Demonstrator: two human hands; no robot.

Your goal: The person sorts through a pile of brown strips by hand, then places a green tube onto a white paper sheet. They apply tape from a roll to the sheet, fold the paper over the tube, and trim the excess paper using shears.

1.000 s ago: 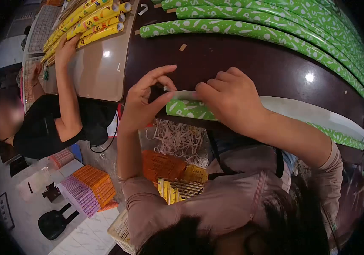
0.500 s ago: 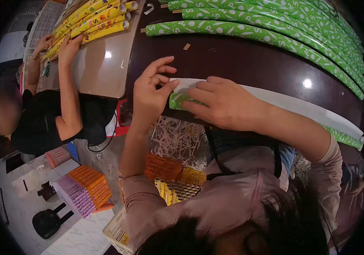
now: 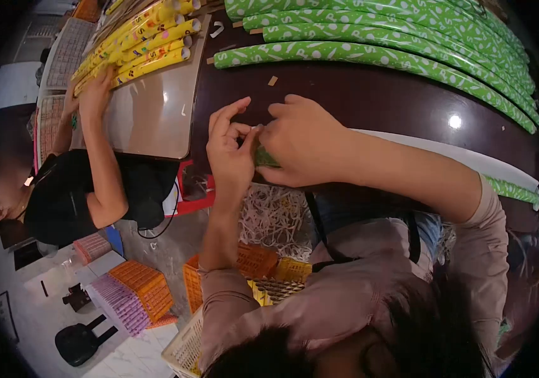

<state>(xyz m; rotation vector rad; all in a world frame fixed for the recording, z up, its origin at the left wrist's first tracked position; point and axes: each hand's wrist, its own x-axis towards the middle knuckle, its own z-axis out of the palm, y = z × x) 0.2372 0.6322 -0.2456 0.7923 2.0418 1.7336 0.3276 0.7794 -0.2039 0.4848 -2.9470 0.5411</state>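
Note:
A long sheet of green patterned paper with a white inner side lies along the near edge of the dark brown table. Its left end shows as a small green patch between my hands. My left hand pinches this end with fingers bent. Pressed against it, my right hand is closed over the same end and hides most of it. The right end of the sheet curls over the table edge.
Several rolled green tubes lie at the far side of the table. A co-worker in black has a hand on yellow tubes on a beige table. Below are white paper strips and orange baskets.
My right hand slid left along the sheet and closed over its left end, meeting my left hand. Less of the green end shows now. The co-worker's hand stays at the yellow tubes.

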